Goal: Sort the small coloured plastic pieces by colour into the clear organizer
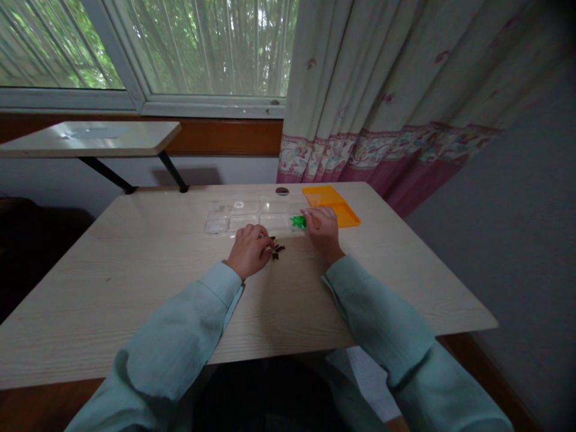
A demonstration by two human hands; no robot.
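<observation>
A clear plastic compartment box (238, 217) lies on the light wooden table (135, 282). Small green pieces (297, 221) sit in its right-hand compartment. My right hand (322, 231) rests at that compartment, fingers curled beside the green pieces; whether it holds any is hidden. My left hand (249, 249) lies just in front of the box, its fingers pinched at a small pile of dark brown pieces (278, 250) on the table. What is between the fingertips is too small to make out.
An orange lid or tray (335, 204) lies beyond my right hand. A small dark round thing (282, 191) sits at the table's far edge. Behind are a folding shelf (90, 138), a window and a patterned curtain (382, 108).
</observation>
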